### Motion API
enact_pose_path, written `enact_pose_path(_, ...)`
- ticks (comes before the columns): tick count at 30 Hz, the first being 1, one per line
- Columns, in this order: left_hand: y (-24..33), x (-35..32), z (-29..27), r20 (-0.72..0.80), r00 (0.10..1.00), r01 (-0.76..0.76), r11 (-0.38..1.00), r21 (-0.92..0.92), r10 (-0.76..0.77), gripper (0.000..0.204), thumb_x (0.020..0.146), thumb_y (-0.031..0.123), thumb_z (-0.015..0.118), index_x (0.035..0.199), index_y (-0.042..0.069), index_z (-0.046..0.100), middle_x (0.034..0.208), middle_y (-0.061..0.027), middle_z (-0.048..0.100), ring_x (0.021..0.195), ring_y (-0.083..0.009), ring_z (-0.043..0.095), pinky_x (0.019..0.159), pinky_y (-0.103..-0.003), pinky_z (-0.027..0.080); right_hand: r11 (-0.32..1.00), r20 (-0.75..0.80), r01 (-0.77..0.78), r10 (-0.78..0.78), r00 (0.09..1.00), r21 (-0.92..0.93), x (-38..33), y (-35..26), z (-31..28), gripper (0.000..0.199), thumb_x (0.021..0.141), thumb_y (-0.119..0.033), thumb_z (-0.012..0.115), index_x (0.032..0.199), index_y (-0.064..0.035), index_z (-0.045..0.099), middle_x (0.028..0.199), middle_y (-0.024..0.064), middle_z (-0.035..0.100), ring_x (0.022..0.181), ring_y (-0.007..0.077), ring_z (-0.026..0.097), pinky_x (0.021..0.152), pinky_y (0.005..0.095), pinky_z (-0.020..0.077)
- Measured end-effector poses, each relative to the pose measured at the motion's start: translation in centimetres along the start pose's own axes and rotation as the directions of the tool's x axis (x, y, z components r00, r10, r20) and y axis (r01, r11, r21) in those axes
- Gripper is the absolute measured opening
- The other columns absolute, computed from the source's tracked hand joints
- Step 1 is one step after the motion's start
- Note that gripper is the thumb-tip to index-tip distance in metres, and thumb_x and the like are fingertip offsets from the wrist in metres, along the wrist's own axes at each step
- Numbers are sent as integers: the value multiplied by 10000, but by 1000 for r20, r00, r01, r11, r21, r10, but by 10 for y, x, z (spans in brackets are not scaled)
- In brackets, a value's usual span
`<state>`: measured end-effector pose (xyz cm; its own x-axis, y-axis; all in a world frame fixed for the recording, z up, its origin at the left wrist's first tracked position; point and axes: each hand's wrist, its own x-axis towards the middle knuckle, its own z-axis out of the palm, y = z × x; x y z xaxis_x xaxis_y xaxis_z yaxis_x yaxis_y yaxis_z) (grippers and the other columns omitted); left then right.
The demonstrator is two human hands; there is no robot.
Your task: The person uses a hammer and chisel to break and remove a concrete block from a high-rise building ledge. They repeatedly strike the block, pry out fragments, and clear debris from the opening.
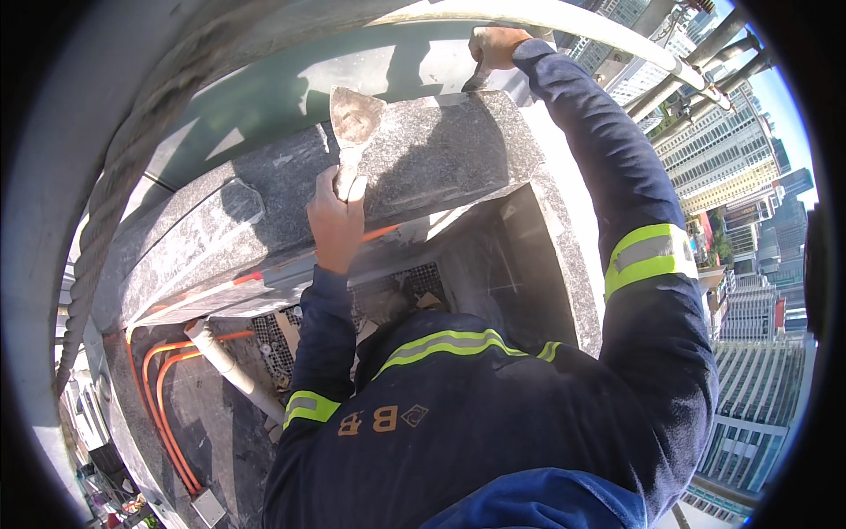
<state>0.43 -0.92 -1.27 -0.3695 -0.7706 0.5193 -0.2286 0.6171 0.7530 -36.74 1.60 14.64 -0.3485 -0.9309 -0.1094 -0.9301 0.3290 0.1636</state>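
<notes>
My left hand (337, 216) is closed around the handle of a putty knife (357, 121), its wide, mortar-smeared blade pointing up over the rough grey concrete ledge (423, 154). Farther off to the right, my right arm stretches out to the ledge's far end. There my right hand (498, 48) grips a tool with a dark flat blade (477, 79), held down by the ledge's far edge. The fist covers most of its handle, so its exact kind is unclear. Both my sleeves are dark blue with yellow-and-grey reflective bands.
Beyond the ledge stands a grey-green panel (352, 66). A thick rope (110, 194) runs down the left, and a pale rail (564, 18) arches overhead. Orange conduits (157, 401) and a pale pipe (233, 366) lie below left. High-rise buildings (718, 167) appear far below right.
</notes>
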Motion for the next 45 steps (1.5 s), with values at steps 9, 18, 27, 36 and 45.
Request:
enact_pose_path(9,1,-1,0,-12,1000,18,1000,-6,-18,384,886,274,692,1142,1,604,937,-207,693,858,-374,687,754,-419,524,994,-222,98,-85,971,49,-45,17,-9,331,829,-327,758,1053,-85,734,951,94,741,918,264,700,811,371,542)
enact_pose_path(18,2,1,1,-5,1000,-2,1000,10,2,392,890,291,710,1142,9,609,953,-197,703,874,-347,697,771,-402,527,994,-403,43,3,915,105,-99,36,55,225,868,-246,684,1063,-134,704,919,106,726,871,319,696,768,406,557)
enact_pose_path(27,6,2,-1,7,1000,25,1000,16,-25,386,903,309,699,1137,15,614,940,-191,701,868,-342,695,761,-403,523,998,-447,1,26,894,59,-84,30,76,212,861,-270,705,1028,-143,736,878,119,733,834,316,708,744,432,563)
enact_pose_path(36,-1,0,0,3,1000,25,1000,14,-25,385,904,292,702,1143,5,609,957,-194,704,882,-344,699,769,-398,527,995,-405,89,-59,912,54,-94,11,61,211,888,-280,677,1025,-124,719,865,124,727,812,330,704,725,426,565)
enact_pose_path(45,4,0,0,25,998,49,998,37,-50,355,919,260,702,1148,1,620,996,-176,706,899,-266,701,794,-352,521,975,-443,189,-119,889,117,-110,11,65,232,846,-227,720,1031,-87,724,856,142,724,804,337,700,731,411,559)
